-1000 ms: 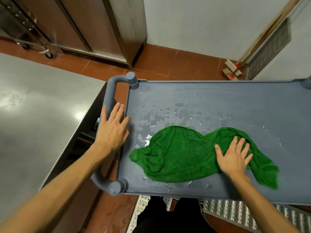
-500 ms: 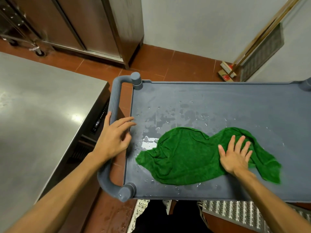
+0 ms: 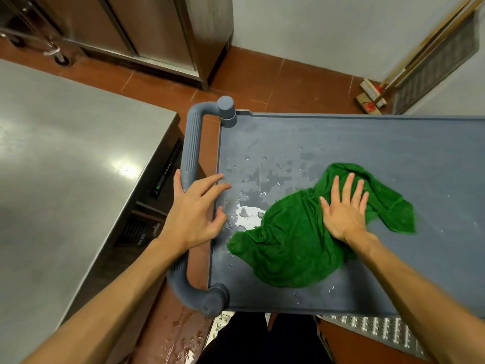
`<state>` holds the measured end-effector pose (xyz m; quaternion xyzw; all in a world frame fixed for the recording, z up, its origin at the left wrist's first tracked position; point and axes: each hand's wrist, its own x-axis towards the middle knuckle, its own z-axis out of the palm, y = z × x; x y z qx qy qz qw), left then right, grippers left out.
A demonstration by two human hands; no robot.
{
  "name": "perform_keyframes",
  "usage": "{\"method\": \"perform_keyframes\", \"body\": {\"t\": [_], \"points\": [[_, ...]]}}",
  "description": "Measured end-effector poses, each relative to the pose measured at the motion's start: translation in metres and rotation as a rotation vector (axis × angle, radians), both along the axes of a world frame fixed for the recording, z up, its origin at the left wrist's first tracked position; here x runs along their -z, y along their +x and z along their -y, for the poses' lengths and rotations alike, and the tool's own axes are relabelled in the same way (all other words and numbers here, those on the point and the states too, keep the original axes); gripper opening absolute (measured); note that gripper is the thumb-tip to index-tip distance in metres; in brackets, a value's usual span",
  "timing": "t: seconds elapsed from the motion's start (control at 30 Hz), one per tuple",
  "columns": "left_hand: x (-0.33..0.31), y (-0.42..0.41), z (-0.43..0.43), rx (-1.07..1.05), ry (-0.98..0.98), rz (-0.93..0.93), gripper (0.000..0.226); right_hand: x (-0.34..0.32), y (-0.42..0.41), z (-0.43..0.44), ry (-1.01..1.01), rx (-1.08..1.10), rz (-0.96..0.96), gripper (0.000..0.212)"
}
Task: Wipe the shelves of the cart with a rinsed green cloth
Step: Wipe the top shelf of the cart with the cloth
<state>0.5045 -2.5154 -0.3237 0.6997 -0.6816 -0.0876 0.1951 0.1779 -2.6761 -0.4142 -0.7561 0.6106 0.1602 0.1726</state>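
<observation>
Right hand (image 3: 343, 210) flat on green cloth (image 3: 288, 254), wet cart shelf (image 3: 393, 153), left hand (image 3: 195, 212) loose-fingered over handle (image 3: 193, 143)

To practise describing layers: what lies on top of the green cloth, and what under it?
On top, the right hand presses flat on the green cloth. Under it is the cart's top shelf, wet nearby; the covered patch cannot be seen.

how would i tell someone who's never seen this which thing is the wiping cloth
The grey cart's top shelf fills the right of the view. On its near left part, among water drops, lies a crumpled green cloth with the right hand pressed flat on it. It is the only green, soft thing on the shelf.
</observation>
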Motion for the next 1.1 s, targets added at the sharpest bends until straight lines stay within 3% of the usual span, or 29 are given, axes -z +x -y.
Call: {"method": "perform_keyframes", "body": {"t": [0.2,0.4,0.73,1.1], "points": [[-0.007,-0.001,0.002,-0.043,-0.034,-0.154,0.047,0.002,0.055,0.009,-0.045,-0.133,0.019,0.071],[-0.011,0.0,0.003,-0.051,-0.005,-0.163,0.043,0.007,0.094,0.01,-0.097,-0.219,0.027,0.07],[-0.01,-0.003,0.007,-0.111,0.015,-0.198,0.039,0.004,0.15,-0.011,-0.115,-0.551,0.141,0.078],[-0.006,-0.004,0.011,-0.164,0.0,-0.136,0.029,-0.001,0.159,-0.053,-0.065,-0.784,0.246,0.079]]}}
